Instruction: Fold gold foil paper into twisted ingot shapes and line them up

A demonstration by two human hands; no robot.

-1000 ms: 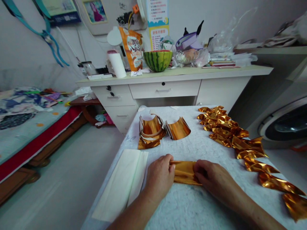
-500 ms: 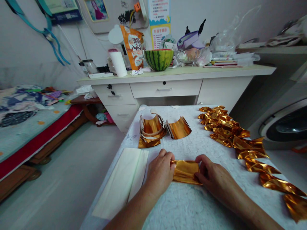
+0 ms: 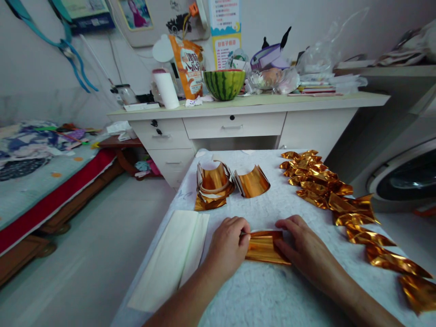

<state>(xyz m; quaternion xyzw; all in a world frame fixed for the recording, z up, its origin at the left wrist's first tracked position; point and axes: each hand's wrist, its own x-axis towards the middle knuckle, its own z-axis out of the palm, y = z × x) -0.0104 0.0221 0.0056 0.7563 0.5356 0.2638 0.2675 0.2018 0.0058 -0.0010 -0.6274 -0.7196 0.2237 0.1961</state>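
Observation:
A folded sheet of gold foil paper [image 3: 264,247] lies on the cloth-covered table in front of me, its near edge long and straight. My left hand [image 3: 231,240] is closed in a pinch on the left end of this sheet, by its upper corner. At the right end is my right hand [image 3: 301,245], its thumb on the foil and its index finger by the far edge. Beyond them stand curled gold foil sheets, one stack [image 3: 213,186] at left and a smaller curled piece [image 3: 254,182] beside it. Several twisted gold foil pieces [image 3: 357,235] run down the right side.
A folded white paper [image 3: 166,259] lies on the table's left side. Behind the table [image 3: 259,299] is a white desk [image 3: 235,125] bearing a half watermelon [image 3: 225,85], an orange bag [image 3: 190,68] and a paper roll [image 3: 166,90]. A bed [image 3: 51,181] is at left, a washing machine [image 3: 405,168] at right.
My right hand's index finger and thumb have spread further apart at the foil's right end. The foil's far edge has folded over a little. My left hand keeps its pinch.

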